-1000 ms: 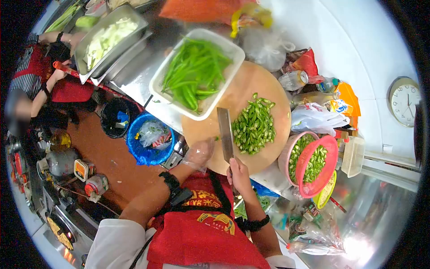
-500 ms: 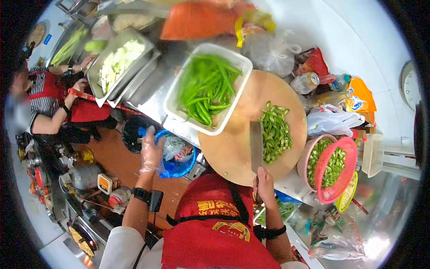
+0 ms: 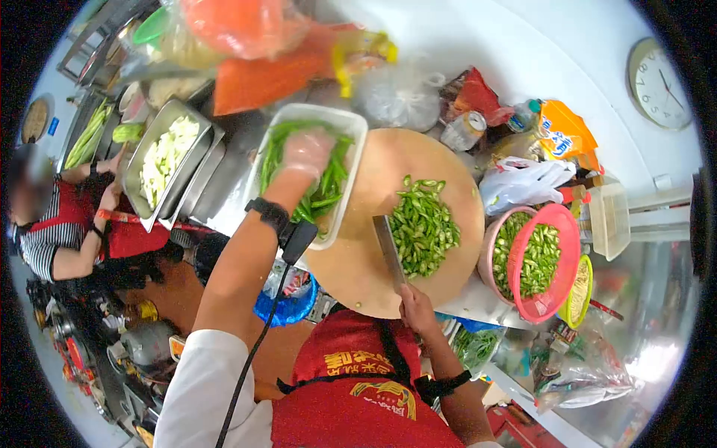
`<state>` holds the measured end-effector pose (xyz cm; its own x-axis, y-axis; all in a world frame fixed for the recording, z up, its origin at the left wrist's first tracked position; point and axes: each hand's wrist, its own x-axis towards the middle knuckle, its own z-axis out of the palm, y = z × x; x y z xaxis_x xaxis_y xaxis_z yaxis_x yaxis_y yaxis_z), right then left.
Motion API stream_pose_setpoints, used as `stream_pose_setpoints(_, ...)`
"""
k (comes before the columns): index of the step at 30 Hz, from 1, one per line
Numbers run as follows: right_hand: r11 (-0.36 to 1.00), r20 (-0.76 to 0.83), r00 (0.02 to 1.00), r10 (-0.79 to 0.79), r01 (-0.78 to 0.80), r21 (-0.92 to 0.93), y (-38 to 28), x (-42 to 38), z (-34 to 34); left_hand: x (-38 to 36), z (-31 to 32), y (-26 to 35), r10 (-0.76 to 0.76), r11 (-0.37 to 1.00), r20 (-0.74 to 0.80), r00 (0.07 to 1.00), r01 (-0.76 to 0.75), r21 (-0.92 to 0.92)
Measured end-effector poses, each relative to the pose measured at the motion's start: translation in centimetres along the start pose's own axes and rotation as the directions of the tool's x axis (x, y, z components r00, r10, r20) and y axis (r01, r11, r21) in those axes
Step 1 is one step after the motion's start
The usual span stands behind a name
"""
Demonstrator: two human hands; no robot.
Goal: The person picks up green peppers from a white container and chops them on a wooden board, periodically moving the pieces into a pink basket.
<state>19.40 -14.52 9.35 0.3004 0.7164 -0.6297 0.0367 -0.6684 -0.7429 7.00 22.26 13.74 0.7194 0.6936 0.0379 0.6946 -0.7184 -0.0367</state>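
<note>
My right hand point(image 3: 417, 308) is wrapped round the handle of a cleaver point(image 3: 389, 250). The cleaver's blade stands on a round wooden chopping board point(image 3: 351, 276), along the left side of a heap of sliced green chillies point(image 3: 424, 228). In a plastic glove, my left hand point(image 3: 308, 151) reaches down into a white plastic container point(image 3: 359, 149) of whole green chillies point(image 3: 327, 198). Its fingers are blurred and partly among the chillies, so their grip does not show. The container sits at the board's left edge.
Right of the board, a pink basket point(image 3: 549, 302) leans on another bowl, with sliced chillies in them. Behind are a can point(image 3: 464, 131) and plastic bags point(image 3: 526, 183). Metal trays point(image 3: 202, 172) stand left, near another person point(image 3: 63, 239). A blue-lined bin point(image 3: 287, 310) is below the counter.
My left hand has moved from above the bin up into the container of chillies. The cleaver has tilted slightly, still in my right hand beside the sliced heap. The view has shifted.
</note>
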Motion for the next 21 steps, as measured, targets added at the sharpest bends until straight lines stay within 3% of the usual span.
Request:
stream_pose_setpoints(2,1.000,-0.022,1.000,-0.020,0.020,0.006,-0.3,-0.4,0.2,-0.1,-1.7,0.6,-0.057,0.996,0.030,0.998,0.054,0.069)
stream_pose_setpoints(3,0.999,-0.031,0.999,-0.041,0.041,-0.002,-0.3,-0.5,0.4,-1.0,-0.8,0.0,0.002,1.000,-0.213,0.977,-0.005,-0.012)
stream_pose_setpoints(4,0.999,-0.035,0.999,-0.037,0.038,0.010,-0.1,-0.4,0.4,-1.9,-2.1,0.7,0.015,1.000,-0.210,0.978,-0.017,-0.008)
stream_pose_setpoints(6,0.989,-0.074,0.986,-0.148,0.148,-0.001,0.2,-0.2,0.5,-4.7,-6.5,2.3,-0.047,0.998,-0.466,0.884,0.021,-0.060)
stream_pose_setpoints(7,0.989,-0.073,0.986,-0.147,0.148,0.004,0.2,-0.2,0.5,-5.8,-6.9,2.5,-0.043,0.998,-0.464,0.885,0.019,-0.056)
stream_pose_setpoints(9,0.997,-0.013,0.998,-0.062,0.062,0.048,-0.2,-0.3,0.1,-8.3,-7.4,2.8,-0.076,0.968,-0.404,0.911,-0.030,-0.251)
stream_pose_setpoints(11,0.994,0.043,0.999,-0.008,0.004,0.106,-1.1,-0.5,-0.3,-11.4,-5.9,4.8,-0.246,0.720,-0.172,0.954,0.061,-0.691)
stream_pose_setpoints(12,0.985,0.098,0.994,0.044,-0.059,0.161,-1.4,-0.5,-0.3,-13.5,-3.0,5.4,-0.224,0.516,-0.019,0.974,0.101,-0.851)
stream_pose_setpoints(13,0.986,0.108,0.993,0.045,-0.061,0.152,-1.5,-0.4,-0.2,-16.3,0.7,7.2,-0.246,0.194,0.013,0.969,0.062,-0.979)
stream_pose_setpoints(15,0.921,0.144,0.990,-0.004,-0.052,0.387,-1.5,-0.4,0.1,-18.8,-0.4,10.0,0.020,0.441,0.356,0.934,0.311,-0.842)
stream_pose_setpoints(17,0.926,0.147,0.989,0.028,-0.081,0.369,-1.8,-0.4,0.3,-21.7,4.2,13.1,0.039,-0.143,0.606,0.794,0.605,-0.783)
stream_pose_setpoints(18,0.928,0.142,0.989,0.052,-0.100,0.358,-2.1,-0.4,0.4,-22.5,4.9,14.3,0.037,-0.153,0.610,0.792,0.607,-0.779)
stream_pose_setpoints(20,0.946,0.112,0.990,0.087,-0.117,0.301,-3.2,-1.0,0.7,-23.3,5.1,15.8,-0.017,-0.576,0.603,0.797,0.485,-0.658)
stream_pose_setpoints(21,0.958,0.081,0.990,0.116,-0.133,0.253,-3.5,-1.2,1.1,-23.6,5.3,15.7,-0.023,-0.583,0.612,0.791,0.487,-0.651)
